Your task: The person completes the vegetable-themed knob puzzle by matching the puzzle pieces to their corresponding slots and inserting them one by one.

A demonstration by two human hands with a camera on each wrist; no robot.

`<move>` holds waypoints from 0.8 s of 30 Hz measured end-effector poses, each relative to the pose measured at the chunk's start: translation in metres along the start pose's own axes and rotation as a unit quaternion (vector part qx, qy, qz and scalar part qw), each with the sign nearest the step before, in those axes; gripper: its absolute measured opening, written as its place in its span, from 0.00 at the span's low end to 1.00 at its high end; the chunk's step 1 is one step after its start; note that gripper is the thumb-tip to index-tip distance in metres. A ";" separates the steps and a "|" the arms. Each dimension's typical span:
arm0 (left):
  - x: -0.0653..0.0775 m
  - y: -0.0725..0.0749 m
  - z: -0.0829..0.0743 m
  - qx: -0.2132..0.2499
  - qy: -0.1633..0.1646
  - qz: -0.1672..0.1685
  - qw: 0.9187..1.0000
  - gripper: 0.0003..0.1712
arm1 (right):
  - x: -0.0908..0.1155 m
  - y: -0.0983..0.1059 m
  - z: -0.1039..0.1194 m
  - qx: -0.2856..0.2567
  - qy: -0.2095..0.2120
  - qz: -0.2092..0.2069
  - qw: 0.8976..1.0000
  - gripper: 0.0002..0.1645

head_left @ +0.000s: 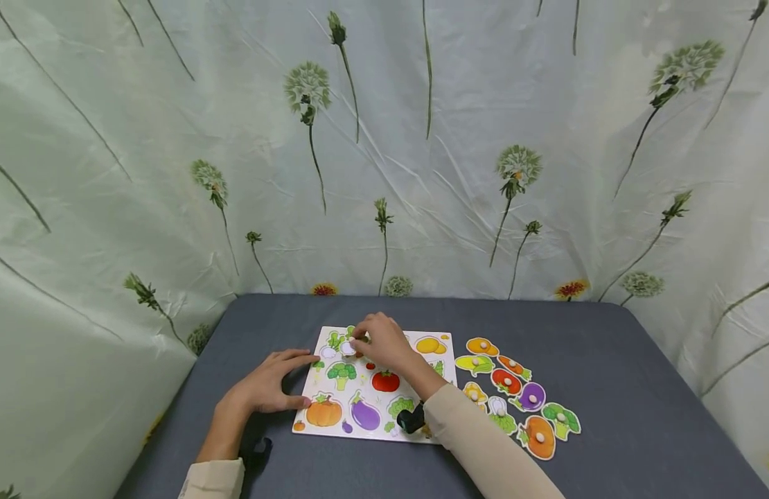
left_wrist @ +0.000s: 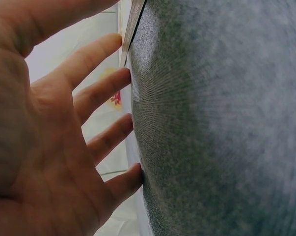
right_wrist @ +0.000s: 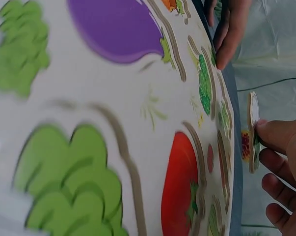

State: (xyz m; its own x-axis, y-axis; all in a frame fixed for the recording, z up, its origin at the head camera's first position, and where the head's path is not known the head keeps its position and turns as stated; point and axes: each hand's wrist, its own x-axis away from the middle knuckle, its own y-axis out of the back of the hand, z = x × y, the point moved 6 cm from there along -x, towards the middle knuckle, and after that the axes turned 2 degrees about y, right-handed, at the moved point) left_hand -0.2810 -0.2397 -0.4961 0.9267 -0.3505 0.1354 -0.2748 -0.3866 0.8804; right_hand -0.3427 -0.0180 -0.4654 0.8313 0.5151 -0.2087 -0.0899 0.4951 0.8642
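A white puzzle board (head_left: 368, 388) with vegetable pictures lies on the table. My right hand (head_left: 384, 339) pinches a white-and-green vegetable puzzle piece (head_left: 347, 348) over the board's upper left part. In the right wrist view, thumb and fingers grip this thin piece (right_wrist: 254, 142) on edge, raised off the board, with its far side hidden. My left hand (head_left: 266, 381) is spread beside the board's left edge, index finger and thumb touching it. The left wrist view shows that hand (left_wrist: 54, 128) with its fingers extended and tips at the grey cloth.
Right of the board lie several loose knobbed pieces, among them a corn (head_left: 474, 364), an eggplant (head_left: 531, 397), a broccoli (head_left: 561, 420) and an orange pumpkin-like one (head_left: 539, 438). A dark grey cloth (head_left: 634, 416) covers the table. A dandelion-print curtain (head_left: 447, 208) hangs behind.
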 end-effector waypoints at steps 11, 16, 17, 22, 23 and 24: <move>0.002 0.003 -0.001 0.002 -0.007 -0.005 1.000 0.50 | -0.014 -0.018 0.007 0.010 -0.004 -0.004 1.000 0.09; 0.001 0.004 -0.003 -0.002 -0.011 -0.006 1.000 0.50 | -0.017 -0.024 0.005 0.009 -0.016 0.000 1.000 0.10; 0.001 0.004 -0.003 -0.003 -0.012 -0.006 1.000 0.50 | -0.017 -0.025 0.004 0.009 -0.018 0.000 1.000 0.10; 0.001 0.002 -0.003 -0.001 -0.014 -0.005 1.000 0.49 | -0.018 -0.033 0.003 0.007 -0.035 0.011 0.999 0.10; 0.001 0.001 -0.003 -0.002 -0.014 -0.004 1.000 0.49 | -0.018 -0.035 0.003 0.003 -0.037 0.013 0.999 0.10; 0.001 0.000 -0.003 -0.001 -0.015 -0.003 1.000 0.49 | -0.018 -0.036 0.004 -0.001 -0.040 0.015 0.999 0.10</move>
State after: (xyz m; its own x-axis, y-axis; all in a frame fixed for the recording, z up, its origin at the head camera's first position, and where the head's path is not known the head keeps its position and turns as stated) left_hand -0.2794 -0.2378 -0.4945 0.9205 -0.3731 0.1160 -0.2679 -0.3864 0.8825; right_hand -0.3521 -0.0473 -0.4913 0.8691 0.4724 -0.1465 -0.1155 0.4818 0.8686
